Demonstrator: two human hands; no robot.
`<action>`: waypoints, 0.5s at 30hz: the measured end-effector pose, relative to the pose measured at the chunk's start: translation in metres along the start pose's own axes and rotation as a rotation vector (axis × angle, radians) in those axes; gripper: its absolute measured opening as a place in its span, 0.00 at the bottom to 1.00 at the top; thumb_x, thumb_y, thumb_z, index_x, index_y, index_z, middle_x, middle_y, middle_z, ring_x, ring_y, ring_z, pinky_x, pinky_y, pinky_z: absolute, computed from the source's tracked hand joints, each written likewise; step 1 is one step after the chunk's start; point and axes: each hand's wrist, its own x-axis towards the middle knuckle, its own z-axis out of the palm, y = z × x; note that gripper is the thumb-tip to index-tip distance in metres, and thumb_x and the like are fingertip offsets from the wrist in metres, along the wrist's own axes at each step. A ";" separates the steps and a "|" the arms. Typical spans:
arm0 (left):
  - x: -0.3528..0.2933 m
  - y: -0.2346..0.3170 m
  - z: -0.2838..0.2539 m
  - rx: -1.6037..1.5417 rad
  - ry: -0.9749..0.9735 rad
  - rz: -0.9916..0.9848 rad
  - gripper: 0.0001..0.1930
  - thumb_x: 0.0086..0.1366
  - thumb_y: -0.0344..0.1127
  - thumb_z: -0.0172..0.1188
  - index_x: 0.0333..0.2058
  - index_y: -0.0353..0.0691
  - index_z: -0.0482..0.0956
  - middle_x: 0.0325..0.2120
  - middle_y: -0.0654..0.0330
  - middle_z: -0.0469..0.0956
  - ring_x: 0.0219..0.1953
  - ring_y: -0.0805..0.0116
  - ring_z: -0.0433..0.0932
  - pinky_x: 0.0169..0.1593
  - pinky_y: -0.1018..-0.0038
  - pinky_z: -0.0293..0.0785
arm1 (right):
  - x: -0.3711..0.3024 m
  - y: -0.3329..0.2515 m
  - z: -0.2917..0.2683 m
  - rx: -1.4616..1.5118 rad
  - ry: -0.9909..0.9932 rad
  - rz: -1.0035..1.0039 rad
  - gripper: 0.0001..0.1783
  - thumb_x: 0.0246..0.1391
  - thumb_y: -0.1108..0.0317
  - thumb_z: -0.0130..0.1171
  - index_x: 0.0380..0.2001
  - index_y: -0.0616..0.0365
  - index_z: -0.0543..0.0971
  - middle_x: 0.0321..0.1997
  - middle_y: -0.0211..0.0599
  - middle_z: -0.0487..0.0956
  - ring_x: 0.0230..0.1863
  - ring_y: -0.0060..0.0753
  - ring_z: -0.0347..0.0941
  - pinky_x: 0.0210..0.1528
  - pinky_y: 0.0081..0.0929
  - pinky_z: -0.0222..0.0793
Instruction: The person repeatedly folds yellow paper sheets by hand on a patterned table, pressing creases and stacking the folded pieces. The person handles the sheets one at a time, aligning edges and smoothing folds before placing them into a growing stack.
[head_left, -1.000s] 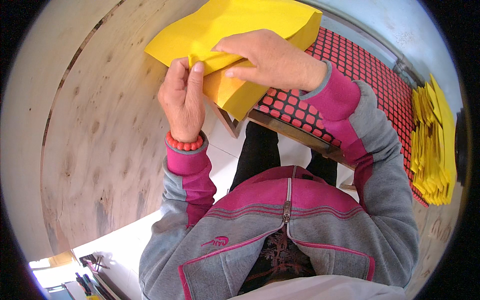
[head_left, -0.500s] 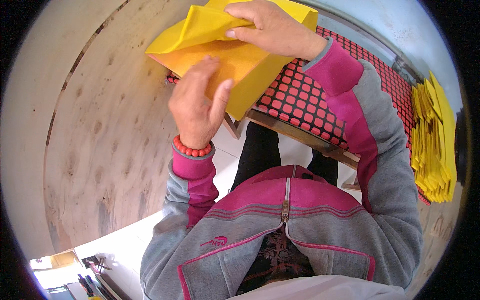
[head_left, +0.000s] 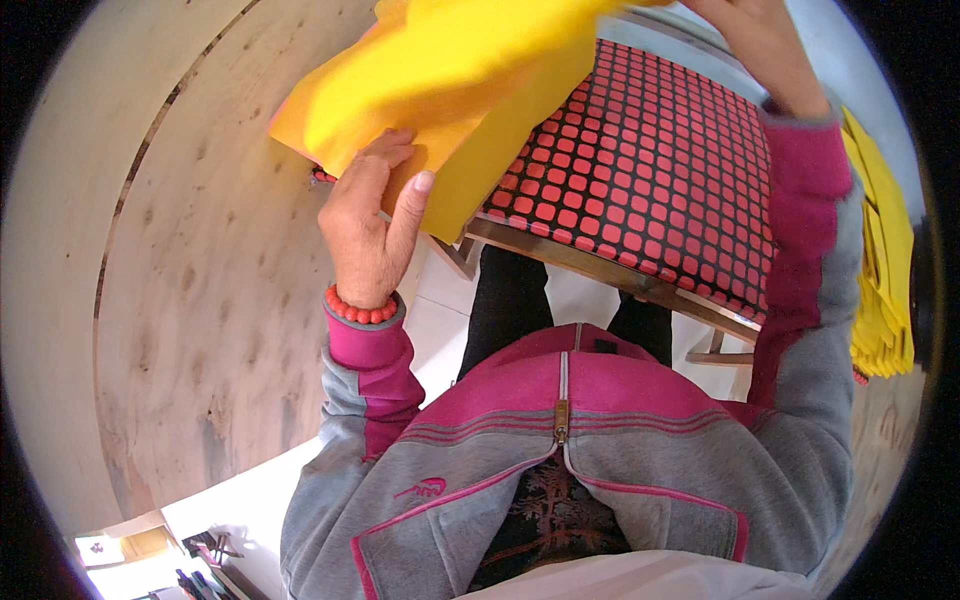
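Note:
A large piece of yellow fabric (head_left: 470, 85), layered and seemingly soft, lies over the far left of a cushion-like surface patterned with red squares. My left hand (head_left: 370, 225), a red bead bracelet at its wrist, rests on the fabric's near left part. Its thumb stands apart from the fingers, which lie against the cloth. At the top edge my right hand (head_left: 760, 45) is raised, its fingertips partly cut off by the picture. A blurred yellow edge of the fabric runs up to those fingers, which appear closed on it.
The red-and-black covered surface (head_left: 640, 170) has a wooden frame edge (head_left: 600, 262) towards me. A pale plywood board (head_left: 200, 270) fills the left. Several stacked yellow fabric pieces (head_left: 880, 270) stand at the far right, beyond my right sleeve.
My right hand has moved up and right, drawing the upper layer of yellow fabric along. My left hand has shifted slightly left and down. More of the red-squared surface shows.

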 end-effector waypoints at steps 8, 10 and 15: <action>-0.003 -0.001 0.001 0.005 -0.016 -0.041 0.13 0.67 0.33 0.62 0.46 0.30 0.80 0.49 0.49 0.83 0.53 0.55 0.81 0.59 0.66 0.73 | -0.160 0.032 -0.077 0.014 -0.035 0.239 0.03 0.66 0.72 0.53 0.39 0.58 0.76 0.53 0.45 0.83 0.55 0.36 0.78 0.58 0.31 0.72; -0.001 0.004 0.000 0.051 -0.015 -0.028 0.13 0.68 0.33 0.62 0.46 0.30 0.80 0.49 0.50 0.83 0.53 0.56 0.81 0.59 0.66 0.73 | -0.207 0.036 -0.073 0.079 0.047 0.329 0.03 0.65 0.73 0.53 0.38 0.59 0.76 0.52 0.44 0.83 0.55 0.36 0.79 0.57 0.31 0.73; -0.002 0.033 0.022 0.172 0.244 0.246 0.10 0.69 0.30 0.58 0.44 0.29 0.81 0.49 0.48 0.82 0.54 0.51 0.81 0.60 0.62 0.73 | -0.279 0.045 -0.059 0.077 0.010 0.492 0.02 0.62 0.75 0.56 0.38 0.60 0.75 0.53 0.45 0.83 0.59 0.42 0.77 0.62 0.34 0.69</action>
